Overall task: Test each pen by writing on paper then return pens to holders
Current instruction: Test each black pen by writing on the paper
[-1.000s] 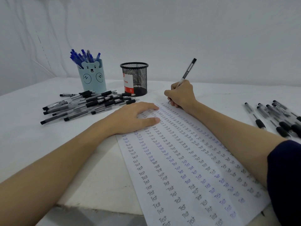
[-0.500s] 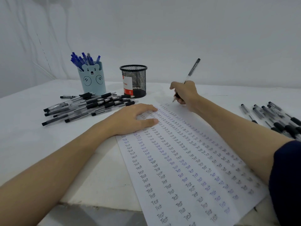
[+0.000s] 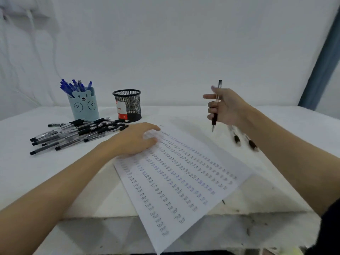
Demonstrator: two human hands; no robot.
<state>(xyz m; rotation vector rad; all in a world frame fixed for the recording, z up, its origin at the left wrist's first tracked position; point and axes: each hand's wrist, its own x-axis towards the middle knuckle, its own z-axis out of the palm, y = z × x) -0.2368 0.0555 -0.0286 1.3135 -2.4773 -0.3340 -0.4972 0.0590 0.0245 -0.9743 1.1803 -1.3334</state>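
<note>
Right hand (image 3: 227, 105): lifted off the paper (image 3: 176, 173) since the earlier frame; fingers curled round a black pen (image 3: 215, 109), index finger extended.
Pen: upright, tip down, now clear above the table (image 3: 22, 162).
Left hand (image 3: 136, 138): unchanged, fingers flat, pressing the sheet's upper left corner.
Loose pens (image 3: 73, 133): just beyond the left fingers.

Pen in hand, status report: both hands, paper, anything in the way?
Right hand grips pen upright, tip off the paper. Left hand flat on sheet. Loose black pens lie before mesh holder.
</note>
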